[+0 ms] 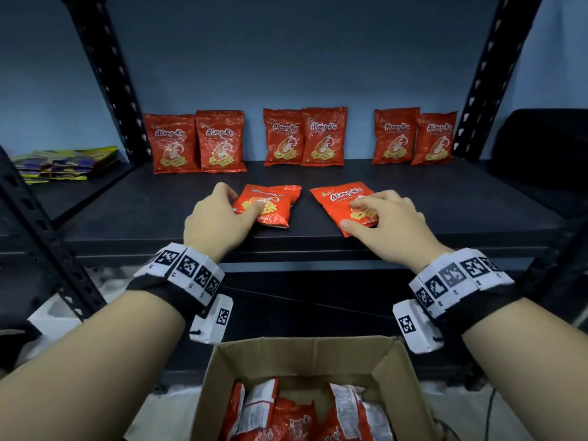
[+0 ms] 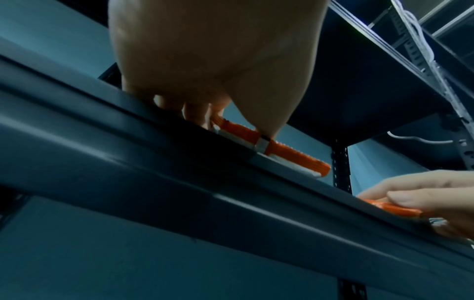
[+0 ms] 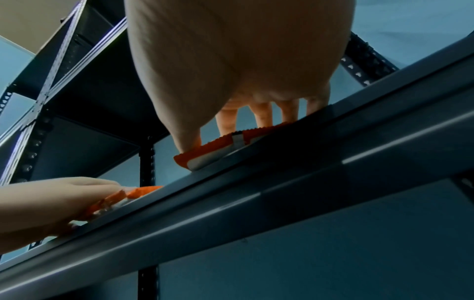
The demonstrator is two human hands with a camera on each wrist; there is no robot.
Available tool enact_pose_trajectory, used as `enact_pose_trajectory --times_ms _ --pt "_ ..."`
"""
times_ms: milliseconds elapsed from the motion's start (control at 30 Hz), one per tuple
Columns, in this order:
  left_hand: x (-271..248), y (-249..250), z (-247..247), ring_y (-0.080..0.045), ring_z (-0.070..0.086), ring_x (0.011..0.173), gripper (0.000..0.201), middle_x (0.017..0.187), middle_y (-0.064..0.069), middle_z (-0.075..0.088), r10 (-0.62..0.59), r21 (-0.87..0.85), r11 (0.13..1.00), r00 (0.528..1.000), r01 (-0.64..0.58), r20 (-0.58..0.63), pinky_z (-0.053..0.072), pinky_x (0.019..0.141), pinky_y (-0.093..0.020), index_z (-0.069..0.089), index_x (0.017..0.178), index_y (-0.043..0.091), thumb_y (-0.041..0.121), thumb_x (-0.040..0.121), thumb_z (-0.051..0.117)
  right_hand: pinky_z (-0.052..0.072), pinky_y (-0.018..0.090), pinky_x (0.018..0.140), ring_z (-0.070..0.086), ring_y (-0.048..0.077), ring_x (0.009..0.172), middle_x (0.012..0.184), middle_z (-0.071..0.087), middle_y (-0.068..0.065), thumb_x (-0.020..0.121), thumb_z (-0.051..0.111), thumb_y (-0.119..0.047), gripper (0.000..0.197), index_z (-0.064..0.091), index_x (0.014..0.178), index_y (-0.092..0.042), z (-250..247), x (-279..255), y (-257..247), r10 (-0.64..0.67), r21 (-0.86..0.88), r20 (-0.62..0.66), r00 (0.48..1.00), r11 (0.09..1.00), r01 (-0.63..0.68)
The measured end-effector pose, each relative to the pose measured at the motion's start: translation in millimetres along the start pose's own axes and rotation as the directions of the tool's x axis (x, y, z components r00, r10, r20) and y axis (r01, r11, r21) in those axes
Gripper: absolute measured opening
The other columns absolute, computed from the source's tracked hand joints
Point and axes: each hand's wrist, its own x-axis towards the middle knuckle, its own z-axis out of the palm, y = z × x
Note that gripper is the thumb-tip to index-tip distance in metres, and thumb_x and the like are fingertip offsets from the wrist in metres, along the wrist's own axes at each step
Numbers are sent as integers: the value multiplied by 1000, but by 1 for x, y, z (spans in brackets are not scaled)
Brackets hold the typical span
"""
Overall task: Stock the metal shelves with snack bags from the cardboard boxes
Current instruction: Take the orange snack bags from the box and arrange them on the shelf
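Observation:
Two red snack bags lie flat near the front of the black metal shelf [image 1: 143, 214]. My left hand [image 1: 241, 198] grips the left bag [image 1: 273, 202], thumb on top and fingers curled at its left edge. My right hand [image 1: 351, 214] holds the right bag [image 1: 334, 198], curled fingers on its face and thumb at the near corner. The left wrist view shows the left hand [image 2: 231, 123] on the left bag's [image 2: 295, 156] end seam. The right wrist view shows the right hand [image 3: 225, 132] on the right bag [image 3: 212, 150]. Several matching bags [image 1: 305, 136] stand in pairs against the back wall.
An open cardboard box [image 1: 391, 374] holding more red bags sits on the floor below my wrists. Black perforated uprights [image 1: 108, 78] frame the shelf. A stack of yellow and purple bags [image 1: 66, 163] lies on the neighbouring shelf at left. A dark bulky object [image 1: 541, 144] sits at right.

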Motion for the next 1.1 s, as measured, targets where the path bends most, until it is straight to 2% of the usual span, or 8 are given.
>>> enact_pose_trajectory --times_ms 233,400,500,567,700,833,967,1100 --pt "23 18 20 -32 59 115 65 121 -5 63 -28 148 989 1000 26 10 49 96 -50 55 117 22 78 85 51 46 52 102 53 31 116 115 50 -1 95 60 -51 20 64 104 -34 -7 -3 10 89 158 -154 984 985 -64" --pt "25 32 25 -37 51 126 81 137 -12 51 -65 139 988 998 61 27 45 101 -56 47 135 17 79 83 54 48 54 100 53 31 120 121 57 4 84 69 -64 68 44 135 -26 -12 1 5 245 141 -113 963 963 -229" --pt "7 36 25 -35 47 123 59 128 -10 51 120 108 989 981 -104 -153 40 97 -52 52 127 18 63 90 61 51 42 88 58 25 106 113 58 1 81 79 -56 78 41 139 -22 -14 1 4 264 293 -108 959 930 -223" --pt "-6 39 24 -31 47 114 36 115 -5 53 321 71 947 910 -314 -263 38 93 -48 59 113 20 49 92 63 44 31 75 55 19 97 109 56 0 81 84 -44 82 39 144 -18 -16 2 3 268 375 -128 955 904 -203" --pt "-22 56 18 -18 51 94 17 93 4 56 485 -140 839 840 -525 -242 44 85 -37 57 90 21 34 90 69 49 32 88 63 19 105 114 63 1 77 90 -34 95 36 152 -11 -17 4 1 310 550 -123 943 812 -195" --pt "-39 73 13 -6 60 82 28 93 5 64 319 -409 867 948 -283 19 50 78 -25 59 105 22 38 89 76 61 44 91 75 13 90 99 76 -3 81 88 -19 31 69 105 -22 -16 -5 -2 212 745 -139 967 666 -38" --pt "-43 75 12 -12 71 94 63 102 2 71 176 -579 816 955 -5 239 60 88 -42 48 131 23 57 85 75 61 43 91 74 13 97 109 75 -2 80 88 -22 42 65 115 -22 -15 -19 -5 79 780 -133 988 623 55" --pt "-48 78 3 -23 75 100 46 114 -12 74 176 -771 614 924 167 340 63 83 -39 55 129 10 32 93 74 60 46 93 74 19 100 110 76 4 76 91 -13 48 63 115 -17 -12 -32 -6 -63 793 -38 997 605 68"
